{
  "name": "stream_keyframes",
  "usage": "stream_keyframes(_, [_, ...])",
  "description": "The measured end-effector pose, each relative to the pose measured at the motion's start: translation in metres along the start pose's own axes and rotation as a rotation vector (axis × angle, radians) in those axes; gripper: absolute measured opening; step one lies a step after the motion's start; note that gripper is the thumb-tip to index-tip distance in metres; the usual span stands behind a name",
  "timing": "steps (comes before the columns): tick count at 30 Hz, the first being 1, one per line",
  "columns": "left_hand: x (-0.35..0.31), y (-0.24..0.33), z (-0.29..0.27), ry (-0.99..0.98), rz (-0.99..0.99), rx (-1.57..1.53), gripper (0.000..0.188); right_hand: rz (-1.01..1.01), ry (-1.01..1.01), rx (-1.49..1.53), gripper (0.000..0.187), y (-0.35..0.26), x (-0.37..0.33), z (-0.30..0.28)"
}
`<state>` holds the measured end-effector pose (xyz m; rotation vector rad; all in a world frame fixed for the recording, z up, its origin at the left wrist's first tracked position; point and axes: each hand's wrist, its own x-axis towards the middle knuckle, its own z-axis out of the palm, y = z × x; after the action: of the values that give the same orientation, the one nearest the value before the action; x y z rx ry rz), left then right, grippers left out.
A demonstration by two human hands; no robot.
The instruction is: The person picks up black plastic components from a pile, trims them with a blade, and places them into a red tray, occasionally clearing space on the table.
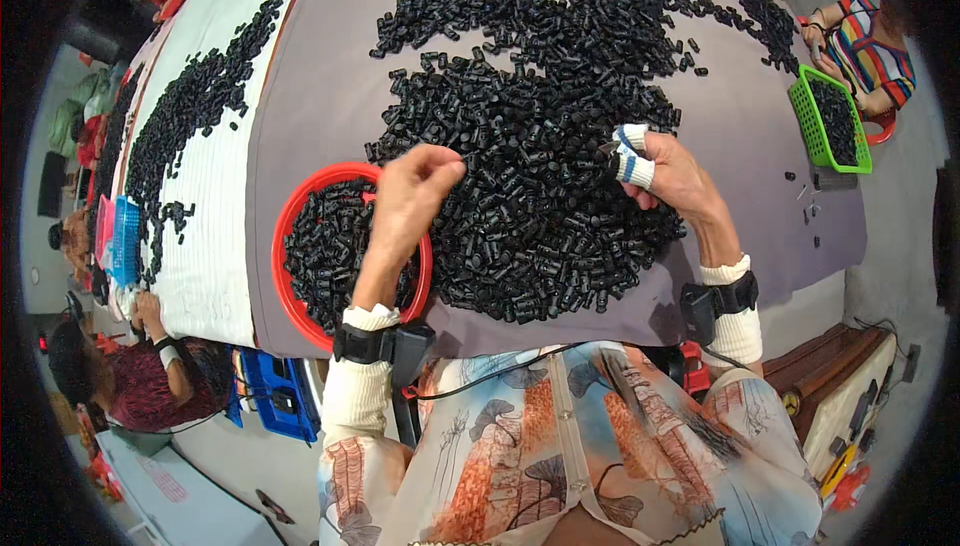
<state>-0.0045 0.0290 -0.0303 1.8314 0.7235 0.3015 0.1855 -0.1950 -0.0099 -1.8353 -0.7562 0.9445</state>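
overhanging black parts (530,216), left fingers (440,158) pinched, right fingers (634,168) curled, contents unclear; red basin (284,246) under left forearm (376,274)

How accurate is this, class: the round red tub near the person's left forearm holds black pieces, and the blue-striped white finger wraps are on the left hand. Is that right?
Not quite: the head view shows the blue-striped white finger wraps on the right hand, not the left hand. The round red tub near the left forearm does hold black pieces.
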Motion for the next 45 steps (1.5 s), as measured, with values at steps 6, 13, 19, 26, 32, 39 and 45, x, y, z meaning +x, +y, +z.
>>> stream_keyframes(6, [0.009,-0.007,0.038,0.101,0.212,0.612,0.036,-0.016,0.005,-0.030,0.011,0.004,0.005,0.004])
stream_keyframes(13, [0.009,-0.013,0.047,0.068,0.236,0.699,0.030,0.004,-0.033,-0.029,0.014,-0.002,0.007,0.014])
stream_keyframes(19, [0.004,-0.012,0.046,-0.015,0.294,0.576,0.027,0.037,-0.038,-0.023,0.011,-0.001,0.007,0.017])
stream_keyframes(26, [0.002,-0.023,0.058,-0.024,0.364,0.639,0.019,0.034,-0.038,0.002,0.010,0.001,0.003,0.023])
stream_keyframes(32, [0.002,0.002,0.030,-0.107,0.069,-0.101,0.021,0.029,-0.071,0.043,0.013,-0.005,0.004,0.026])
stream_keyframes(39, [-0.005,0.030,-0.008,-0.239,0.109,-1.186,0.026,-0.236,-0.107,-0.090,0.010,-0.072,0.021,0.021])
stream_keyframes(45, [-0.010,0.031,-0.005,-0.286,0.183,-1.328,0.029,-0.389,-0.192,-0.042,0.022,-0.108,0.027,0.053])
